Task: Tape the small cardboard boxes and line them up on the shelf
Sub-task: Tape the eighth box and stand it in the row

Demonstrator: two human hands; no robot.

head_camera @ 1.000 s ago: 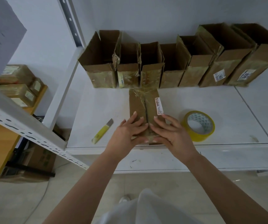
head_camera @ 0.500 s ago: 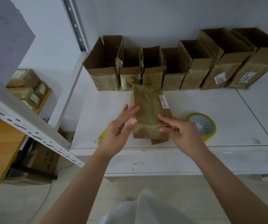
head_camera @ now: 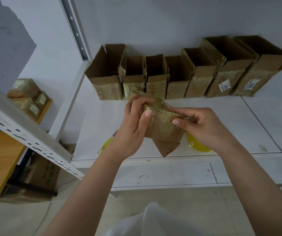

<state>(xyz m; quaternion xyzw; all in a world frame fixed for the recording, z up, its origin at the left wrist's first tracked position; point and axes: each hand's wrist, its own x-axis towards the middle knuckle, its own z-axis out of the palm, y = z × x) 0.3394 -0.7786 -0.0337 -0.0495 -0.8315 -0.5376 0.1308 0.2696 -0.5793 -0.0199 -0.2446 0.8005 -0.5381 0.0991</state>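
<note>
Fingers (head_camera: 141,103) of my left hand (head_camera: 133,126) curl round the left end of the small cardboard box (head_camera: 162,125), thumb pressed on its taped face; my right hand (head_camera: 203,126) pinches the right end. I hold the box clear above the white shelf (head_camera: 238,126), just in front of the row of open boxes (head_camera: 179,79). Yellow tape roll (head_camera: 198,145) shows under my right hand.

The white shelf (head_camera: 238,126) carried a row of seven open cardboard boxes (head_camera: 179,77) along its back edge, standing side by side against the wall. Nearer the front than that row lay a yellow tape roll (head_camera: 198,145) and a yellow cutter (head_camera: 105,145), both partly hidden.
</note>
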